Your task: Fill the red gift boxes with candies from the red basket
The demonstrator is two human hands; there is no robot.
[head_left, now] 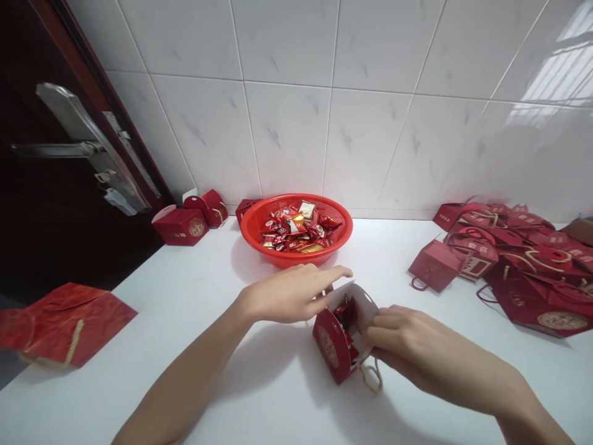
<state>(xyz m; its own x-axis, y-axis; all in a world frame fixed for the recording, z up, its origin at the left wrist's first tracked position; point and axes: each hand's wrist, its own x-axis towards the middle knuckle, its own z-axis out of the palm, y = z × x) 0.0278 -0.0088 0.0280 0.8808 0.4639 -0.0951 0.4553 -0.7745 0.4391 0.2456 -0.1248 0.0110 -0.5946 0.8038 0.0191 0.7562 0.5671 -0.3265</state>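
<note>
A small red candy box with a round gold pattern on its end stands on the white table, its top open. Wrapped sweets show inside. At the box's far left edge is my left hand, its index finger stretched over the raised flap and its thumb against the side. My right hand has its fingers closed on the right flap; the fingertips are partly hidden. A twine handle hangs below the right flap. Just behind the box sits a red plastic basket holding many wrapped sweets.
Red boxes stand at the back left, and a red bag-like box with a rope handle lies at the left edge. A heap of folded red boxes covers the right side. A tiled wall and dark door border the table.
</note>
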